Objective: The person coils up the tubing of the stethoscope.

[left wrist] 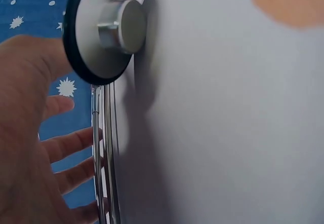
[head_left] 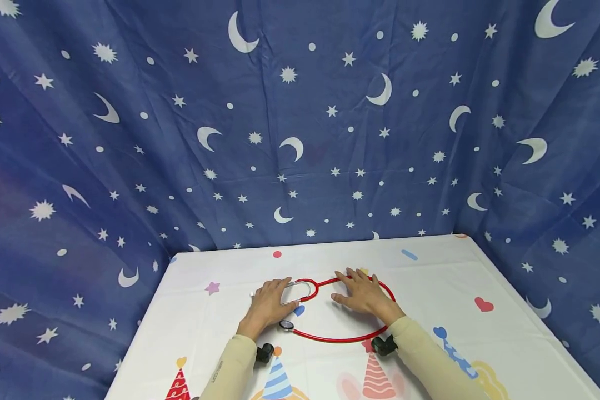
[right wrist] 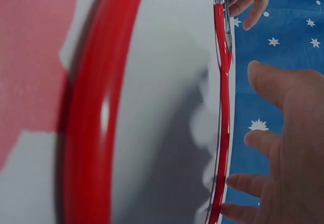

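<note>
Txt [head_left: 217, 371] on L sleeve [head_left: 233, 364]: too sm. to read.

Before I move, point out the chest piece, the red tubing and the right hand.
Chest piece [head_left: 286, 325], head view: its round disc.
Red tubing [right wrist: 93, 117], right wrist view: its large foreground stretch.
Right hand [head_left: 364, 294], head view: the back of the hand.

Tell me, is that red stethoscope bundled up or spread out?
Spread out: its red tubing makes one wide curve over the white tablecloth, ending at the chestpiece.

Deep blue fabric [head_left: 325, 153], patterned with white moons and stars, filled the head view's top and both sides; a white-covered, party-hat-printed table [head_left: 440, 291] spanned the lower centre
</note>
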### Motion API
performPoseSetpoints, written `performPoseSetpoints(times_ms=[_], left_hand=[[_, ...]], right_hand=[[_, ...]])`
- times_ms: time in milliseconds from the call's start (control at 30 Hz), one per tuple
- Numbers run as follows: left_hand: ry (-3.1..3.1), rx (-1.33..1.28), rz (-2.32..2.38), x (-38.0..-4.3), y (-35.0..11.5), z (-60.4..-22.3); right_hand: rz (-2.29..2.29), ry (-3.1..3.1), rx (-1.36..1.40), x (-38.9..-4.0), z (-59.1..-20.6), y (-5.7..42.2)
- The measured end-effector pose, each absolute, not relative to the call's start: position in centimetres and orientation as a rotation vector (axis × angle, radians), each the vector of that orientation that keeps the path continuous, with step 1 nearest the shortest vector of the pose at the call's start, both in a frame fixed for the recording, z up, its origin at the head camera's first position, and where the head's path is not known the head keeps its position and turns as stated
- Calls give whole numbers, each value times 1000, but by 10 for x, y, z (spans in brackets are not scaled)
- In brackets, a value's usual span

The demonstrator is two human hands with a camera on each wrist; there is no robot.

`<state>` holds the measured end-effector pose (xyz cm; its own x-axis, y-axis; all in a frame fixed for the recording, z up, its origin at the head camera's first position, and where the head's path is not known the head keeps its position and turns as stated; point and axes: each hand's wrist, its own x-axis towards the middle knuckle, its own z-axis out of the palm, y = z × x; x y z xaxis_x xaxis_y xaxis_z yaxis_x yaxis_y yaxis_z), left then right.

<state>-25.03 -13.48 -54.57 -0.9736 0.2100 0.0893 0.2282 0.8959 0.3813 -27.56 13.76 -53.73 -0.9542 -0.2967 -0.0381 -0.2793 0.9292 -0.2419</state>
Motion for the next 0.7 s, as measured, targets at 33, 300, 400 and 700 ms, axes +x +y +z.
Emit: performPoseSetpoints(times_ms=[33,300,400,700], left_hand=[[-3013,-346,-621,-250,-135,-546],[-2974,-360,-603,-251,-136,-548],[-2953,-367,-604,-252,-137,-550],[-2922,-401,-663,-252,-137,-550]], right_hand=[[-357,3014,-451,-276,-538,137],[-363,3017,-456,-274,-540,138],[-369,3050,-479,-274,-541,138],[-438,3178,-591,-278,-543,140]])
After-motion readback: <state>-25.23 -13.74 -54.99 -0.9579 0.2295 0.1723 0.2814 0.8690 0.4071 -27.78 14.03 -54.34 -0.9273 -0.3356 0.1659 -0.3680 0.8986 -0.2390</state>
